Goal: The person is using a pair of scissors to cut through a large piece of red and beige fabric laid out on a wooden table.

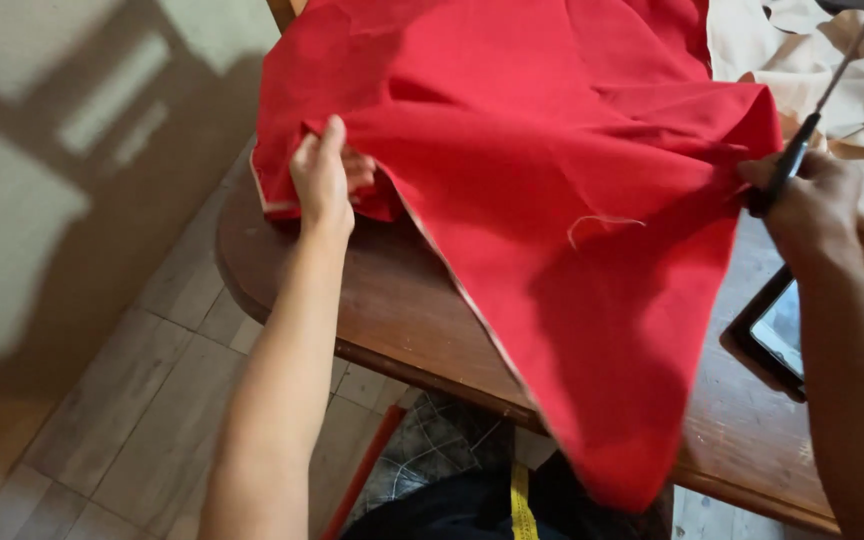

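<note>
Firmly, the left hand pinches a fold of the red cloth near its left edge, thumb on top and fingers tucked under. Across the cloth, the right hand is closed around the dark handle of the scissors, blades pointing up and away at the cloth's right edge. Spread over a brown wooden table, the cloth hangs off the near rim. Beige cloth lies behind, and a tablet sits just beside the right forearm.
</note>
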